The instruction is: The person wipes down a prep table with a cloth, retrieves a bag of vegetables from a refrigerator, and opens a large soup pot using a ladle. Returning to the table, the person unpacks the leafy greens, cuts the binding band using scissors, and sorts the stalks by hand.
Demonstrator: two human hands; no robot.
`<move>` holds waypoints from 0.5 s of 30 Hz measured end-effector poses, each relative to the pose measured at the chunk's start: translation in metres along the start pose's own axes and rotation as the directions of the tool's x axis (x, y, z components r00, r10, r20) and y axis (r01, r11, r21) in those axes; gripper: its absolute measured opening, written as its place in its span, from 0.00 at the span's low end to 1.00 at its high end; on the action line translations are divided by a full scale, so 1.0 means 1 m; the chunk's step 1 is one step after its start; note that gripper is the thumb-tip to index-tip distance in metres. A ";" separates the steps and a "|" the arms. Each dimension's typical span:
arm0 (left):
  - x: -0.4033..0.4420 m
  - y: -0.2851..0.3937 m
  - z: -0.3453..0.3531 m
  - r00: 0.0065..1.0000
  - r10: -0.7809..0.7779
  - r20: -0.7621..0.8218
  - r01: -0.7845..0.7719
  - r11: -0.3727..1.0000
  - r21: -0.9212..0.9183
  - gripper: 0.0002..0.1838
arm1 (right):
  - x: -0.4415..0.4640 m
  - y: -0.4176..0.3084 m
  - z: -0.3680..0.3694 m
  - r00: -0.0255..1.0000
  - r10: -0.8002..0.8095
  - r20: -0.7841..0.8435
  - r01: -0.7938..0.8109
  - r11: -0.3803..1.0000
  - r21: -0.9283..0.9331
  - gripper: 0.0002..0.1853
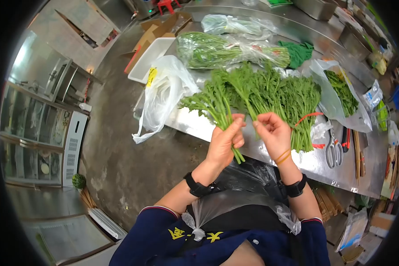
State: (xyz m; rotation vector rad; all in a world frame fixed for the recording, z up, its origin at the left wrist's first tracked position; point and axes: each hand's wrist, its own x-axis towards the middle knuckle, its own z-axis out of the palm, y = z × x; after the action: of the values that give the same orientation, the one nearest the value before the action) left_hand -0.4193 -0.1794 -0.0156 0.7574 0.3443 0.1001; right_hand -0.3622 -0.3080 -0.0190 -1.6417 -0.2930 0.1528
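Note:
My left hand [224,142] is closed around a small bunch of leafy green stalks [209,98], the cut ends poking out below the fist. Just to its right, my right hand [274,133] pinches the stem of a single leafy green stalk [242,88], its feathery top pointing away from me. A yellow rubber band [283,157] circles my right wrist. Beyond and to the right of both hands lies a larger pile of the same leafy greens [281,95] on the metal table [186,124]. A red tie strip [308,116] lies across the pile's right side.
Scissors [334,150] lie right of the pile, beside a red-and-black handled tool [346,141]. A white plastic bag [164,95] hangs over the table's left edge. Bagged greens [208,49], a green cloth [297,53] and a white tray [151,56] are farther back.

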 end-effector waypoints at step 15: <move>-0.003 0.002 -0.014 0.999 0.029 0.029 -0.029 1.000 -0.001 0.07 | -0.024 -0.018 0.019 0.955 -0.245 0.165 0.294 0.840 -0.456 0.09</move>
State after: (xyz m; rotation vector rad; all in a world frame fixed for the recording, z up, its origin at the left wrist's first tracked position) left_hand -0.4266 -0.1693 -0.0224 0.7629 0.3060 0.1170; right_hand -0.3919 -0.2954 -0.0046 -2.0627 -0.6804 -0.0609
